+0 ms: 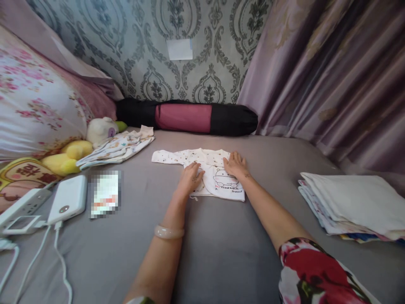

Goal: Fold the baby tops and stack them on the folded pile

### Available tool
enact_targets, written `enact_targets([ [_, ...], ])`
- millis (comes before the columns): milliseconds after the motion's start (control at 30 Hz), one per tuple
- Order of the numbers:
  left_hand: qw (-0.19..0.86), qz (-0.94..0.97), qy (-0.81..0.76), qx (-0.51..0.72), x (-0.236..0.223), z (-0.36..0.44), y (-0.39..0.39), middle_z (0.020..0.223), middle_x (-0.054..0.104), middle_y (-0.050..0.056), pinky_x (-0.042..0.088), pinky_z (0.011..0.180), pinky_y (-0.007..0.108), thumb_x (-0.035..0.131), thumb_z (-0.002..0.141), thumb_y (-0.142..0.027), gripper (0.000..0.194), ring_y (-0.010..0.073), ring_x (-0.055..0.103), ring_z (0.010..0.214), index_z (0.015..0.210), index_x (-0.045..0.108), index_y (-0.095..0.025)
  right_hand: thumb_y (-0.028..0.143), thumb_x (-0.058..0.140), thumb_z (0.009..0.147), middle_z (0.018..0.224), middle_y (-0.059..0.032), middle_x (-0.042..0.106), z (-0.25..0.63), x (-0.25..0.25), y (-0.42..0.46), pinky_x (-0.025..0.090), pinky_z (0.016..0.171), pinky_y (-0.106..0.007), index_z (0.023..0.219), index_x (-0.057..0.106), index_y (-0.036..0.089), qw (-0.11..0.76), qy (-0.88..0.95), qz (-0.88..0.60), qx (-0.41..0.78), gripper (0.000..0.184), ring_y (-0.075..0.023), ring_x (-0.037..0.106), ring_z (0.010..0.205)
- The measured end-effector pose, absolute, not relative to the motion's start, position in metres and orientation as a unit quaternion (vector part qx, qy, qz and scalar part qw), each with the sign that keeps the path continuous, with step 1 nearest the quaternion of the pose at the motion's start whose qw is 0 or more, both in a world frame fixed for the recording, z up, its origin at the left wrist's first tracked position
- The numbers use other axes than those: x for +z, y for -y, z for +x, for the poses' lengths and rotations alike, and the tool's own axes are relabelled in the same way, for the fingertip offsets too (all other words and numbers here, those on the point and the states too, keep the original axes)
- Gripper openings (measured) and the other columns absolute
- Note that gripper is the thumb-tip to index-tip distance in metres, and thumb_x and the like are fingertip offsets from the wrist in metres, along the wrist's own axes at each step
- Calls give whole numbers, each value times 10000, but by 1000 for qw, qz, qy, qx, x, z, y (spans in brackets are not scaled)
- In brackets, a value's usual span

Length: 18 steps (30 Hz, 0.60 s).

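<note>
Left hand and right hand lie flat on the shirt, grasping nothing; one sleeve is outstretched, the other I can't see. Cloths sit folded and stacked.

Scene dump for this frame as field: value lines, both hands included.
left hand: open, palm down on shirt
right hand: open, palm down on shirt's upper right
shirt: small, white, printed; one sleeve out to the left, other not visible
surface: grey sheet
left side: printed garment, white plush, white power bank with cable
right side: stack of folded cloths, white on top
back: black-and-pink roll along wall
unclear: pixelated item beside power bank
</note>
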<state>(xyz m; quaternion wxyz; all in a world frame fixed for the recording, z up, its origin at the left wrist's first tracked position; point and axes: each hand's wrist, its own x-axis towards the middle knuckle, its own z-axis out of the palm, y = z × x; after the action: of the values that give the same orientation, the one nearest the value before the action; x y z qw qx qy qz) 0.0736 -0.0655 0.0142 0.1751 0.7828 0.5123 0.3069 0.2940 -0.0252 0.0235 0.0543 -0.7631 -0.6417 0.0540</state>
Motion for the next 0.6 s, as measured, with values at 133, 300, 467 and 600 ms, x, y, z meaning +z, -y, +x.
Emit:
enact_targets([
  [133,189,762,-516,341,16,70,64,1263,609,143,403,1076,422,506,887,-248,311,262,544,1223,1174,602,-174,402,185,989,1586,-169,193,261,29,28,60,1170,-492,1500,270,40,92,700,-706,42,632,-276,145,1461],
  [300,205,720,-559,357,17,65,62,1204,652,120,447,1023,406,458,873,-178,339,239,605,1122,1172,617,-185,420,174,994,1599,-116,177,215,31,16,46,1183,-450,1520,231,72,90,775,-620,85,633,-222,102,1476],
  [467,213,659,-619,371,21,56,59,1100,700,113,455,1000,411,438,842,-148,342,246,636,1048,1090,671,-186,413,196,991,1600,-115,172,194,29,-3,50,1185,-450,1517,242,67,61,784,-610,97,631,-221,103,1477],
  [600,243,578,-653,425,24,46,52,1023,719,93,454,989,423,497,778,-143,285,262,640,1032,974,692,-212,413,189,991,1598,-118,180,191,24,-9,75,1183,-443,1515,245,66,43,781,-614,101,631,-231,117,1474],
])
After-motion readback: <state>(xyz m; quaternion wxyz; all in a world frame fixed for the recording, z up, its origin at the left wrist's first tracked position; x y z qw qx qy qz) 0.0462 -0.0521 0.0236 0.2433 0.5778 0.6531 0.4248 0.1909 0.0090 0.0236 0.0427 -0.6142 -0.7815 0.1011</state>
